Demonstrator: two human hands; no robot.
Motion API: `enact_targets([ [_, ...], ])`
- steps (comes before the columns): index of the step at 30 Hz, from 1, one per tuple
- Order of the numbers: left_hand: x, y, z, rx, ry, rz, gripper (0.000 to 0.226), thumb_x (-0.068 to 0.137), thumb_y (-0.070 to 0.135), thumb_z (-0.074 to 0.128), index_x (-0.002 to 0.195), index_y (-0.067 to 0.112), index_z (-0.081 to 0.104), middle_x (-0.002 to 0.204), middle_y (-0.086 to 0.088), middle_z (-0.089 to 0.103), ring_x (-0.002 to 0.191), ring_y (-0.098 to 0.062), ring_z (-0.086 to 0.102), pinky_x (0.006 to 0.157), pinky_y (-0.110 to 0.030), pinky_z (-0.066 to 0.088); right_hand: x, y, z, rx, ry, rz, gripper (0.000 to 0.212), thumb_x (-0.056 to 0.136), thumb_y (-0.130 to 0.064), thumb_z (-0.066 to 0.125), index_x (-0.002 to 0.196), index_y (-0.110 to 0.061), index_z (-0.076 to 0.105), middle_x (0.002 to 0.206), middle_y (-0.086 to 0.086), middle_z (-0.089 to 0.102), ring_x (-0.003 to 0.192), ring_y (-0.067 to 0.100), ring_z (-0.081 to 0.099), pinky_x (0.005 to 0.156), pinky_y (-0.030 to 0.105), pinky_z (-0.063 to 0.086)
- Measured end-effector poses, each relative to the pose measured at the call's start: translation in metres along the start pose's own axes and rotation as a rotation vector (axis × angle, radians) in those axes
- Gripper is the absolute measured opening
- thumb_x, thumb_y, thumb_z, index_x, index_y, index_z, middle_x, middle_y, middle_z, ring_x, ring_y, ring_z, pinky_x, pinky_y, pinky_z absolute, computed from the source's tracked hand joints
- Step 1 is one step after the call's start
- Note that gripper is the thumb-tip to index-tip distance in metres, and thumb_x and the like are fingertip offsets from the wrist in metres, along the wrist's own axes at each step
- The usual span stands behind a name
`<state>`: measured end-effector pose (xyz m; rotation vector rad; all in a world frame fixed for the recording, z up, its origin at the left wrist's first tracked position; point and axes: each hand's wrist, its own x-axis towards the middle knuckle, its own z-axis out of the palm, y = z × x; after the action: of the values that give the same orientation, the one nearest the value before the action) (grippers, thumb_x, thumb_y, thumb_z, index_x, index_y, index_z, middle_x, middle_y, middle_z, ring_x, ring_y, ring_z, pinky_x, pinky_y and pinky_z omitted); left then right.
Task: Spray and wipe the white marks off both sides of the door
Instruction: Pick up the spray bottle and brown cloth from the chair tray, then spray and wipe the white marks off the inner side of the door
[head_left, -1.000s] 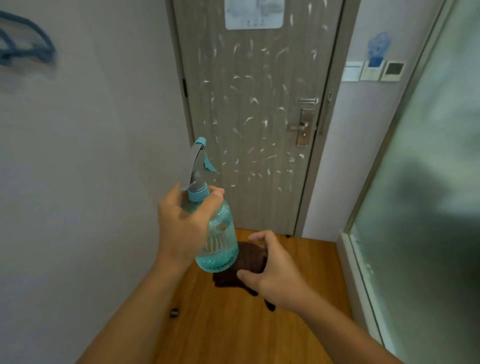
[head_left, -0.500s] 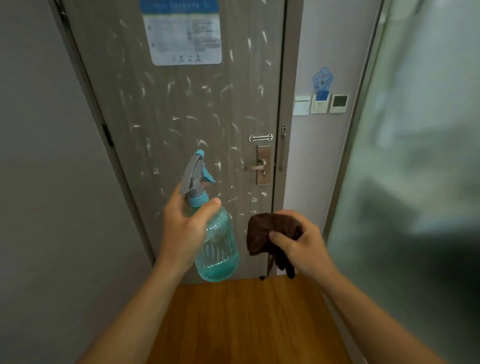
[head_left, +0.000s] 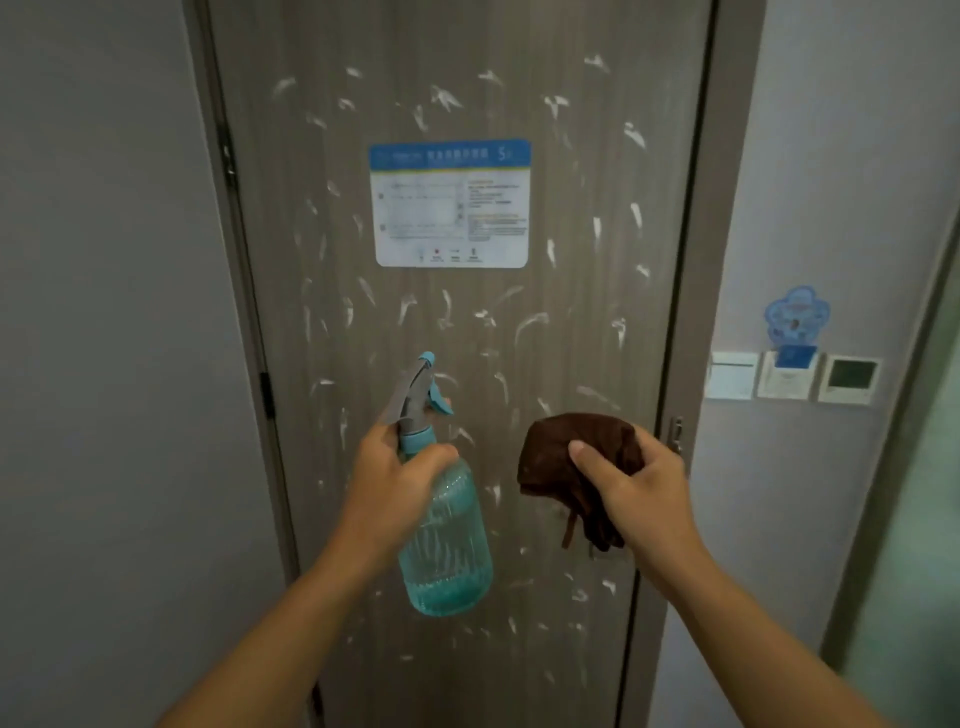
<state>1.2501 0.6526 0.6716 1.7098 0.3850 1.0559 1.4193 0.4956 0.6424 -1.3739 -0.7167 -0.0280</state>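
A grey wood-grain door (head_left: 587, 343) fills the middle of the head view, closed and covered with several white smear marks (head_left: 530, 325). My left hand (head_left: 389, 483) grips the neck of a teal spray bottle (head_left: 447, 551), held upright with its nozzle pointing at the door. My right hand (head_left: 634, 493) holds a bunched brown cloth (head_left: 566, 457) just in front of the door, at handle height. The door handle is hidden behind the cloth and hand.
A blue-and-white notice (head_left: 451, 202) is stuck on the door's upper middle. Wall switches and a card holder (head_left: 789, 374) sit on the right wall. A grey wall (head_left: 104, 364) stands close on the left, a frosted glass panel (head_left: 924, 519) on the right.
I have stepped closer to the door and my view has tilted up. Both hands rose: the cloth came up off the floor area, and the bottle now sits nearer the door.
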Motion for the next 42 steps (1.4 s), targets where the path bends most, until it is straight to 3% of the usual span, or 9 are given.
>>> enact_targets([
  [4,0.067,-0.002,-0.005,0.046,0.088,0.050,0.021,0.088,-0.007,0.066,0.106,0.004,0.068,0.090,-0.035,0.063,0.081,-0.046,0.066,0.063,-0.037,0.060,0.085,-0.018,0.045,-0.067,-0.049,-0.182,0.015,0.098,-0.021,0.070,0.097,-0.035,0.067,0.091,-0.013,0.076,0.086,-0.001,0.071,0.075,0.022,0.060],
  [8,0.127,-0.002,-0.024,0.065,0.151,0.110,0.022,0.084,-0.007,0.069,0.097,0.010,0.066,0.081,-0.029,0.064,0.073,-0.045,0.070,0.065,-0.052,0.061,0.151,-0.036,0.094,-0.133,-0.085,-0.305,0.010,0.095,-0.026,0.075,0.102,-0.030,0.070,0.093,-0.012,0.076,0.087,0.003,0.072,0.080,0.033,0.062],
  [12,0.193,0.000,-0.060,0.055,0.207,0.183,0.015,0.085,-0.001,0.074,0.094,0.010,0.068,0.071,-0.011,0.066,0.065,-0.025,0.068,0.060,-0.038,0.057,0.205,-0.061,0.150,-0.283,-0.026,-0.446,0.020,0.085,-0.031,0.084,0.097,-0.024,0.069,0.085,-0.013,0.071,0.081,0.005,0.068,0.069,0.027,0.055],
  [15,0.244,0.003,-0.093,0.058,0.202,0.232,0.018,0.085,-0.001,0.072,0.095,0.013,0.069,0.072,-0.010,0.067,0.066,-0.027,0.067,0.060,-0.036,0.058,0.244,-0.076,0.193,-0.350,0.029,-0.492,0.023,0.080,-0.035,0.087,0.089,-0.022,0.071,0.078,-0.013,0.068,0.076,0.003,0.065,0.060,0.020,0.046],
  [21,0.357,0.008,-0.164,0.111,0.139,0.272,0.009,0.085,-0.005,0.068,0.084,-0.003,0.060,0.066,-0.010,0.051,0.057,-0.016,0.050,0.054,-0.032,0.045,0.314,-0.101,0.278,-0.259,0.128,-0.638,0.020,0.090,-0.029,0.079,0.109,-0.025,0.076,0.091,-0.021,0.073,0.087,-0.004,0.068,0.074,0.011,0.051],
  [27,0.451,0.020,-0.220,0.154,0.077,0.351,0.023,0.080,0.003,0.071,0.097,-0.010,0.062,0.076,-0.014,0.057,0.072,-0.025,0.053,0.067,-0.044,0.049,0.371,-0.135,0.342,-0.289,0.224,-0.688,0.011,0.099,-0.028,0.066,0.109,-0.029,0.062,0.093,-0.020,0.067,0.087,0.001,0.064,0.078,0.020,0.049],
  [31,0.487,0.031,-0.238,0.169,0.087,0.367,0.028,0.070,0.017,0.070,0.087,-0.003,0.061,0.072,-0.010,0.058,0.072,-0.026,0.058,0.078,-0.060,0.057,0.404,-0.161,0.364,-0.428,0.316,-0.733,0.022,0.095,-0.027,0.069,0.115,-0.017,0.066,0.102,0.000,0.071,0.096,0.023,0.067,0.087,0.040,0.055],
  [37,0.523,0.029,-0.242,0.172,0.118,0.381,0.014,0.082,0.005,0.069,0.094,-0.003,0.066,0.072,-0.007,0.057,0.071,-0.024,0.055,0.075,-0.056,0.057,0.434,-0.187,0.376,-0.479,0.382,-0.849,0.026,0.090,-0.031,0.075,0.110,-0.016,0.068,0.094,0.000,0.068,0.090,0.025,0.066,0.082,0.049,0.058],
  [42,0.534,0.028,-0.239,0.174,0.166,0.393,0.010,0.082,0.003,0.069,0.091,0.000,0.066,0.082,-0.018,0.066,0.080,-0.038,0.067,0.083,-0.065,0.059,0.452,-0.195,0.376,-0.439,0.372,-0.894,0.022,0.090,-0.033,0.075,0.106,-0.022,0.066,0.083,-0.012,0.059,0.086,0.017,0.063,0.076,0.036,0.054],
])
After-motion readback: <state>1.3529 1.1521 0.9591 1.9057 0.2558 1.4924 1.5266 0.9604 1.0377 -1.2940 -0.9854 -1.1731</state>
